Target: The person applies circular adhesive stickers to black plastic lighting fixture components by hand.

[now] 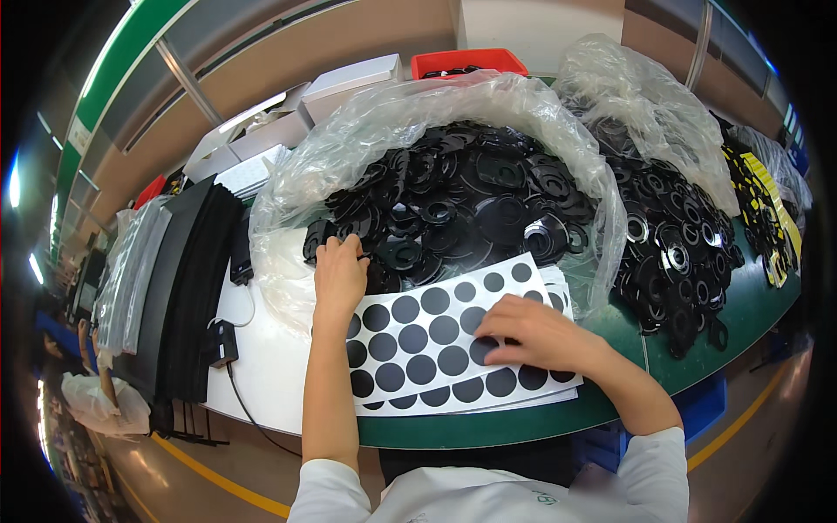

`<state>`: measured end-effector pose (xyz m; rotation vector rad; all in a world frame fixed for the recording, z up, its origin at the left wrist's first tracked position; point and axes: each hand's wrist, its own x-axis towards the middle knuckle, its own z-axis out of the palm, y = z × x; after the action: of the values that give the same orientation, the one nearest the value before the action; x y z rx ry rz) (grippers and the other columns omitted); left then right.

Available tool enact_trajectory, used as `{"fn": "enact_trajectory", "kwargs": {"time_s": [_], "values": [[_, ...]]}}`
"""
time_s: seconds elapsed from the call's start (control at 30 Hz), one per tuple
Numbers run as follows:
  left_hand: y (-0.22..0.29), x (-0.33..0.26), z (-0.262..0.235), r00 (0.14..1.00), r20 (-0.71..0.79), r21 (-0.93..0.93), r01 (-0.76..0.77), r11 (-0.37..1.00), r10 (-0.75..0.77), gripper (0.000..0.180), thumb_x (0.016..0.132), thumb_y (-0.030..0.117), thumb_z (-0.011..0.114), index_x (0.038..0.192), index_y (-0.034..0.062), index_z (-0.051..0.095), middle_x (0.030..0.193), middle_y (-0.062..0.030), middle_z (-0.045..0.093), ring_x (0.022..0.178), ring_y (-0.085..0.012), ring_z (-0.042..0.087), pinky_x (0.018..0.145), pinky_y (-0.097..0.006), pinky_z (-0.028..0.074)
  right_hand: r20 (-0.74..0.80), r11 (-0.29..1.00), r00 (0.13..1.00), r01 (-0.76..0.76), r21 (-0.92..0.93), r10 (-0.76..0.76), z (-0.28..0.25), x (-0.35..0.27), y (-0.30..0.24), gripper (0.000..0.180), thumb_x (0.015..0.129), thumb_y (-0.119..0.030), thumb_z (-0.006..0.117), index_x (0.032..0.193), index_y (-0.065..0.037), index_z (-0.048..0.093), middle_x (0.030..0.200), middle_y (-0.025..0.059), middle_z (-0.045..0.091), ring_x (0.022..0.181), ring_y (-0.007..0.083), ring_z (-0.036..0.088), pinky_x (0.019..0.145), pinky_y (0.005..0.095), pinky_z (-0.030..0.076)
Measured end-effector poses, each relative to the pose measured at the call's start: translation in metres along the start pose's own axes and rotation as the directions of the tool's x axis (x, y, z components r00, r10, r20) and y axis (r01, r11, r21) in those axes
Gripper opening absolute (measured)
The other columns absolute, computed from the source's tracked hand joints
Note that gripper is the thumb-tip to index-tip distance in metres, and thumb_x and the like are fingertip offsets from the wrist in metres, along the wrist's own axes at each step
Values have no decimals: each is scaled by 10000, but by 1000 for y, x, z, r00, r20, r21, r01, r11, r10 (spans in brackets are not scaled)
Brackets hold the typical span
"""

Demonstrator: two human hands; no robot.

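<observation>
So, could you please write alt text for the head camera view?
The left hand reaches into a clear plastic bag full of black round parts, while the right hand presses on a white sheet of black round stickers lying on a green table.

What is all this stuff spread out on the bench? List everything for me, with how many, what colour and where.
Sticker sheet: a thin stack, white with rows of black round dots, front centre.
Plastic discs: too many to count, black, heaped in the middle bag.
Clear bag: one, see-through, open around that heap.
Second heap of parts: many, black, some with silvery centres, in another clear bag to the right.
Yellow and black parts: a pile, far right.
Black sheets: a stack, left of the bench.
White boxes: several, at the back.
Red bin: one, back centre.
Bench top: green.
Left hand: on the discs at the bag's front edge.
Right hand: fingertips on a black dot of the sheet.
</observation>
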<state>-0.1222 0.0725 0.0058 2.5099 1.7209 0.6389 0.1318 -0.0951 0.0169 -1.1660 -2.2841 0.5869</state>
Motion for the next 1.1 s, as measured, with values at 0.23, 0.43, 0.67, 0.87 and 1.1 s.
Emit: {"fn": "enact_trajectory", "kwargs": {"time_s": [0.23, 0.43, 0.67, 0.87, 1.1], "values": [[-16, 6, -1, 985, 149, -90, 103, 991, -89, 266, 740, 133, 728, 879, 30, 525, 915, -171, 563, 894, -373, 517, 785, -444, 438, 165, 972, 967, -166, -163, 193, 1, -5, -27, 350, 721, -170, 744, 984, -6, 584, 935, 86, 555, 910, 275, 518, 796, 364, 442], [12, 0, -29, 981, -105, -33, 158, 987, -161, 491, 637, 75, 798, 1004, 51, 473, 961, -198, 582, 917, -391, 550, 792, -448, 436, 200, 968, 949, -220, -123, 241, -2, -7, -26, 369, 686, -158, 773, 933, -22, 534, 904, 94, 551, 901, 282, 514, 776, 370, 440], [103, -29, -31, 950, 311, -948, 313, -52, 43, 404, 702, -54, 748, 1050, 40, 565, 899, -47, 623, 750, -126, 623, 606, -236, 521, 142, 976, 976, -141, -167, 165, -2, -12, -22, 247, 691, -126, 747, 813, -10, 566, 916, 101, 550, 895, 266, 518, 744, 362, 466], [122, -57, 37, 763, 587, -528, 613, -588, 269, 141, 903, 83, 586, 838, 88, 461, 1097, -125, 609, 1080, -269, 584, 951, -416, 498, 29, 919, 996, -62, -390, 80, 0, -18, -29, 121, 703, -91, 656, 762, -35, 567, 849, 68, 547, 847, 216, 528, 659, 315, 475], [119, -57, 39, 764, 536, -567, 641, -517, 359, 243, 951, 147, 515, 1136, -9, 502, 1163, -173, 561, 1123, -314, 546, 974, -450, 488, 42, 907, 999, 40, -418, -25, 0, -22, -26, 44, 685, -71, 597, 702, -55, 561, 738, 39, 534, 788, 182, 535, 619, 295, 473]]}}
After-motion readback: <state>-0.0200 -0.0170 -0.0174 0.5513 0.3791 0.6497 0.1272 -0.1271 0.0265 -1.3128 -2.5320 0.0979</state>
